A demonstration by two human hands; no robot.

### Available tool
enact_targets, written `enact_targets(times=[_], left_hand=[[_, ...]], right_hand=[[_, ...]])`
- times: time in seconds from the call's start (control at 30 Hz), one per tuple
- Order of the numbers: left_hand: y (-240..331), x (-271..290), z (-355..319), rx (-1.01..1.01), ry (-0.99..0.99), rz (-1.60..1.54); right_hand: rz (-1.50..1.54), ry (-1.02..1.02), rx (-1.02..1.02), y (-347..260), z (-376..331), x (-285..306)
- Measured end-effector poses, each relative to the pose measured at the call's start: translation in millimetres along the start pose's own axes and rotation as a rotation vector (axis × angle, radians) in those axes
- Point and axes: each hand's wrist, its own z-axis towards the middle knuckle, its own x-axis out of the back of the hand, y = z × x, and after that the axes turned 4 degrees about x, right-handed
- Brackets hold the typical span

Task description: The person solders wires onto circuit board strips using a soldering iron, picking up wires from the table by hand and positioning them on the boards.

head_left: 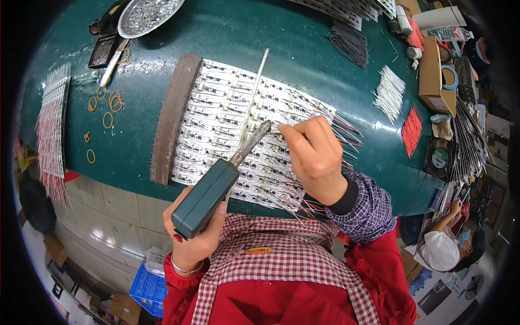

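Observation:
My left hand [201, 233] is wrapped round the handle of a dark green soldering gun [205, 197]. Its metal barrel slants up and right, and the tip [267, 125] sits over a panel of white circuit boards [216, 103] with rows of small dark parts. Close by the tip, my right hand [317, 154] is closed in a pinch; what lies between the fingertips is too small to make out. Red and dark wires [346, 132] stick out from the panel's right edge. A thin pale strip [254, 92] lies across the boards, and a brown bar [176, 119] rests along their left edge.
Bundles of white wires [389, 93], red wires [411, 130] and black wires [348, 44] lie to the right. At the upper left are a metal dish [149, 16] and rubber bands [108, 120]. Another wired panel [54, 124] lies far left. A co-worker [441, 249] sits at right.

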Motion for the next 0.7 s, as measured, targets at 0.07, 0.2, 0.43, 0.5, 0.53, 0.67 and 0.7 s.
enact_targets(times=[0.07, 0.2, 0.43, 0.5, 0.53, 0.67, 0.7], left_hand=[[0, 0, 0, 0.012, -0.009, 0.004], [-4, 1, -7, 0.058, 0.022, -0.018], [-4, 3, -14, 0.113, 0.075, -0.071], [-7, 2, -14, 0.08, 0.082, -0.066], [-8, 2, -15, 0.048, 0.088, -0.061], [-9, 4, -18, 0.08, 0.08, -0.049], [-10, 5, -19, 0.05, 0.081, -0.032]], right_hand=[[-0.004, -0.004, -0.002, 0, 0, 0], [-0.004, -0.002, -0.009, -2, 1, 0], [-0.024, 0.0, -0.017, -3, 1, 0], [-0.024, 0.01, -0.017, -3, 1, -1], [-0.025, 0.01, -0.016, -3, 1, -1], [-0.029, 0.074, 0.024, -6, -1, 1], [-0.018, 0.069, 0.018, -9, -2, 2]])
